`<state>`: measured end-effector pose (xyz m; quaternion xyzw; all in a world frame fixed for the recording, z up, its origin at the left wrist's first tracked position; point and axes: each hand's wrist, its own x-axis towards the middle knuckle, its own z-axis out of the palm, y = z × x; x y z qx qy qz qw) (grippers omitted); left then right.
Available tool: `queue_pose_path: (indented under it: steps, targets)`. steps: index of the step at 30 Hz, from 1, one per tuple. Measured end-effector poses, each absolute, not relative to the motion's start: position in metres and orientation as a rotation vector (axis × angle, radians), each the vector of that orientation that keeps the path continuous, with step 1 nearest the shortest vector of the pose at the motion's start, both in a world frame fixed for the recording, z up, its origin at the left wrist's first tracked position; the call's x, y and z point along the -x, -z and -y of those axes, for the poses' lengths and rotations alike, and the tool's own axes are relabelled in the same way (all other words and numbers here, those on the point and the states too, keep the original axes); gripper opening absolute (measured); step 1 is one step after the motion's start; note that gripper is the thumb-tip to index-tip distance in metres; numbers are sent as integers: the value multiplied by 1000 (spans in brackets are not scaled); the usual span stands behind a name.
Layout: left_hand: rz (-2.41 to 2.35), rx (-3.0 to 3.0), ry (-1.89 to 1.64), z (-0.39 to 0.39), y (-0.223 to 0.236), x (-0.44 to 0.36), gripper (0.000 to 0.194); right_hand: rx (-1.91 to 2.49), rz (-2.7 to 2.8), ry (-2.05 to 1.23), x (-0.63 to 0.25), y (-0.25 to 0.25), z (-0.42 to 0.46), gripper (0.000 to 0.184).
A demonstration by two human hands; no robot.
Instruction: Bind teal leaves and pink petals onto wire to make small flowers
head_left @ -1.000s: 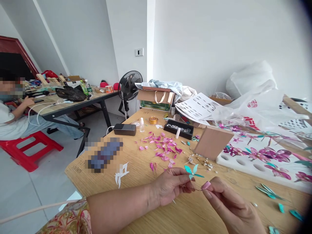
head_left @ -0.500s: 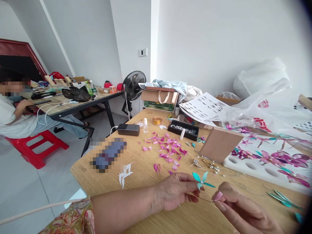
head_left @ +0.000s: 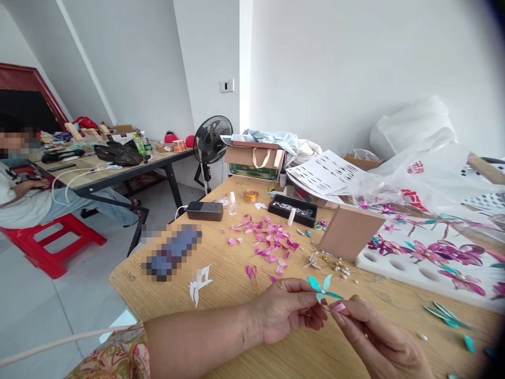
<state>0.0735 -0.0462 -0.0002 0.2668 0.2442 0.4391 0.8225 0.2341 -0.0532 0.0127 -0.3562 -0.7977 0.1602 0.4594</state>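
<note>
My left hand (head_left: 286,310) is closed in a pinch on a small teal leaf sprig (head_left: 323,287) with several pointed leaves, held just above the wooden table (head_left: 221,295). My right hand (head_left: 379,342) pinches a small pink petal (head_left: 339,307) right beside the sprig's stem, so the two pieces meet between my fingertips. A scatter of loose pink petals (head_left: 268,242) lies on the table beyond my hands.
Behind stand a brown card block (head_left: 349,231), a black tray (head_left: 294,209), a wire spool (head_left: 250,196), a small bottle (head_left: 232,203), a black box (head_left: 205,210) and a white foam board (head_left: 430,258) with finished flowers. Another person (head_left: 19,184) sits at a far table by a fan (head_left: 211,141).
My right hand has brought the pink petal left and up against the teal sprig's stem. The view has shifted slightly.
</note>
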Motion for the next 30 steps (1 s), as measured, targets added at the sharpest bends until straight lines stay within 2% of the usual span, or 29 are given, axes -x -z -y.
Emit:
queue_pose_path:
  steps: [14, 18, 23, 30]
  targets:
    - [-554, -596, -922, 44, 6, -75, 31, 770, 2005, -434, -233, -12, 48, 10]
    - [-632, -622, -990, 44, 1, -75, 33, 862, 1972, -502, -234, -4, 48, 6]
    - [-702, -701, -1129, 43, -1, -76, 24, 1035, 1857, -672, -238, -1, 52, 23]
    - [-816, -900, -1183, 43, 0, -78, 19, 1252, 1842, -673, -235, -5, 52, 22]
